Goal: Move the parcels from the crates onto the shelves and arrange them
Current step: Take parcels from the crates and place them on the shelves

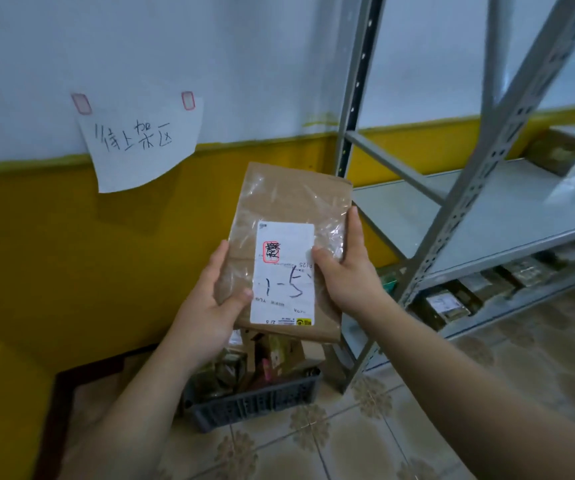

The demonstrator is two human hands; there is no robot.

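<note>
Holding a brown parcel [289,216] upright above the crate [254,400], left hand [209,306] and right hand [348,271] each pinch a side edge; grey shelves [486,216] just right.

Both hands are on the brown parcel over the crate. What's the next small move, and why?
Probably swing the brown parcel right toward the grey shelf: left hand and right hand grip it clear above the crate, and that shelf board shows bare space.
</note>
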